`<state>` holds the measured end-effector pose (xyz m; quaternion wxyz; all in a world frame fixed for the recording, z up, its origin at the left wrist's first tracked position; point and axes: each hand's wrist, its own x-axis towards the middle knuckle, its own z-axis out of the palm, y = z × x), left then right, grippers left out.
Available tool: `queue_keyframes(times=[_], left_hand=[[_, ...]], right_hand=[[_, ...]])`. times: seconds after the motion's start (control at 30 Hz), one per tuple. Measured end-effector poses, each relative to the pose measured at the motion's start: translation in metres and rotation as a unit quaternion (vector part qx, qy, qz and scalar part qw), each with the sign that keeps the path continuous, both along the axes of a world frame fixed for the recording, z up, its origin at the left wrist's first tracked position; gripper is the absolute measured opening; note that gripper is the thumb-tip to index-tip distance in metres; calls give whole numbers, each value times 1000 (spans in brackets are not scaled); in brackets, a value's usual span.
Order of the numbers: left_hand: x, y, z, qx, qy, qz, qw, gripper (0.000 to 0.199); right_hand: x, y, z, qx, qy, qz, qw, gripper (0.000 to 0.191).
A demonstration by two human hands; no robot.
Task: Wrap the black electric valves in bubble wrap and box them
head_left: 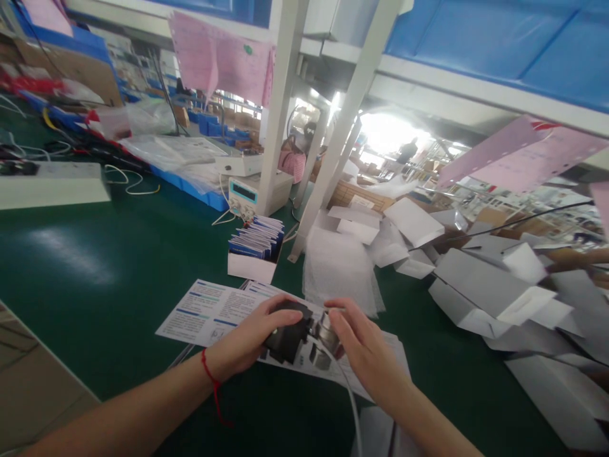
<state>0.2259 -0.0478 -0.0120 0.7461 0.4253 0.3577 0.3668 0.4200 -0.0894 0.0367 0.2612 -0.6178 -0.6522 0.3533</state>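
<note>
In front of me is a motorized valve, made up of a black actuator box [287, 339] joined to a silvery metal valve body [325, 333]. My left hand [259, 333] is wrapped round the black box, thumb on top. With the fingers of my right hand [364, 346] I grip the metal body from the right. A white cable [351, 393] hangs from the valve toward the front edge. Beneath it lie printed leaflet sheets [204, 311] on the green table [143, 254]. The undersides of both hands are hidden.
A box of folded leaflets [254, 251] stands ahead, before a power supply [247, 193]. Thin white foam sheets [337, 266] lie right of a metal post [280, 114]. Many white cartons [495, 292] are heaped at right. A shelf with blue bins [504, 44] hangs above.
</note>
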Motion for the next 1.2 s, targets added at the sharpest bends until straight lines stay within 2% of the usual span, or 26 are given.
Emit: queue_keyframes(times=[0.07, 0.13, 0.17, 0.23, 0.3, 0.37, 0.43, 0.5, 0.57, 0.63, 0.7, 0.77, 0.83, 0.9, 0.97, 1.03, 1.1, 1.2], left_hand=[[0, 6, -5, 1, 10, 61, 998, 48], [-2, 13, -10, 10, 32, 98, 995, 51], [-3, 16, -12, 14, 41, 102, 994, 52], [-3, 17, -13, 18, 57, 88, 994, 55], [-2, 13, -12, 21, 54, 37, 998, 59], [0, 6, -9, 24, 20, -33, 999, 59], [2, 1, -6, 26, -31, -68, 997, 61], [2, 0, -4, 30, -62, -31, 997, 63], [0, 5, -2, 41, -56, 50, 996, 63], [-4, 12, 0, 64, -12, 124, 990, 59], [-7, 16, 2, 110, 59, 154, 980, 53], [-8, 15, 4, 160, 133, 123, 970, 48], [-6, 11, 4, 169, 144, 46, 974, 44], [-3, 6, 1, 124, 76, -28, 989, 47], [-1, 4, -2, 72, -8, -50, 996, 54], [1, 6, -6, 49, -43, -7, 998, 60], [0, 11, -8, 57, -32, 67, 996, 60], [-2, 17, -10, 75, 8, 129, 989, 53]], right_hand=[[2, 2, 9, -128, 10, 71, 989, 44], [6, 3, 20, -186, -8, 121, 975, 37], [9, 4, 25, -171, -17, 125, 977, 36], [18, 8, 32, -67, -27, 83, 994, 37], [27, 15, 31, 26, -47, 39, 998, 36], [34, 22, 22, 60, -69, 31, 995, 34], [34, 25, 8, 38, -76, 76, 993, 32], [27, 22, -5, 1, -72, 133, 988, 32], [16, 13, -9, -15, -76, 168, 983, 30], [8, 3, -2, -8, -83, 181, 980, 25], [7, -4, 14, 16, -89, 193, 977, 19], [14, -2, 31, 38, -95, 189, 977, 22], [24, 5, 39, 56, -109, 152, 981, 26], [32, 15, 33, 59, -125, 113, 984, 29], [33, 19, 17, 44, -139, 111, 983, 29], [25, 16, -2, 19, -149, 141, 979, 28], [11, 8, -13, 12, -165, 165, 972, 21], [-5, -4, -8, 9, -209, 181, 961, 13]])
